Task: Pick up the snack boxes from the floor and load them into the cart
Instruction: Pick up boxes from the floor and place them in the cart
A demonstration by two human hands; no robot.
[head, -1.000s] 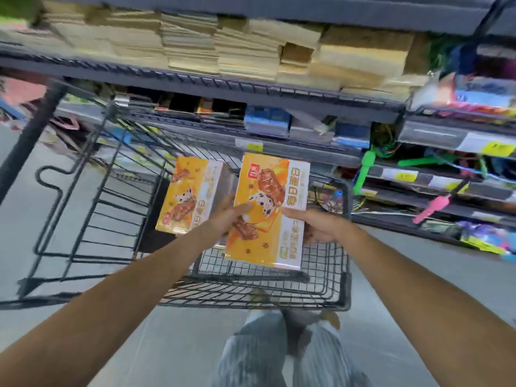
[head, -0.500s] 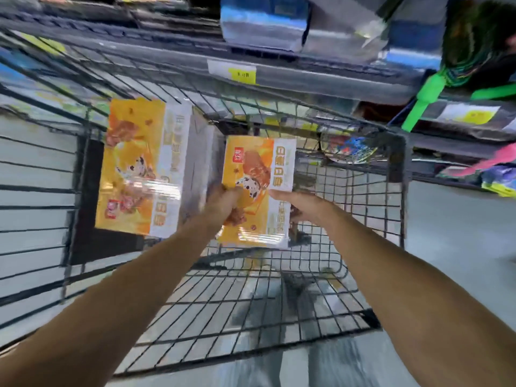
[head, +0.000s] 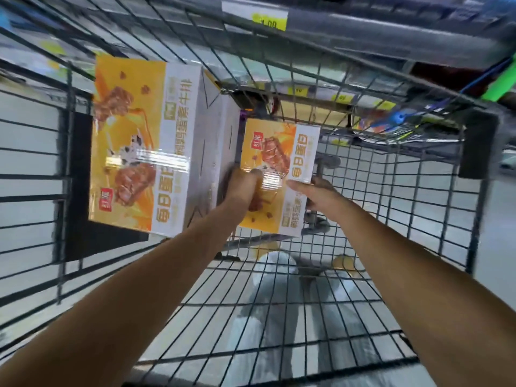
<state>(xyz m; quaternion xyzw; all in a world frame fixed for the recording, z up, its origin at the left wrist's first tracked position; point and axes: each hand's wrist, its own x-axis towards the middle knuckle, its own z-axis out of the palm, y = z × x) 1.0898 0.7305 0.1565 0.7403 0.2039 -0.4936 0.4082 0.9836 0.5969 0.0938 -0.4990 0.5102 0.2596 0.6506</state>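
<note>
Inside the cart (head: 391, 208), both hands grip one box: left hand (head: 242, 188) wrapped over its left edge, right hand (head: 315, 195) on its right edge with fingers behind. Held box (head: 279, 174) stands upright, orange face to camera, deep in the basket, just beside a bigger-looking second box (head: 145, 146) leaning at the cart's left side. Can't tell if the held box touches the wire floor. Shelf (head: 363, 32) with yellow price tags behind the cart. Heavy motion blur.

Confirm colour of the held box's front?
Orange-yellow with a white side strip, on the held snack box; head view.
</note>
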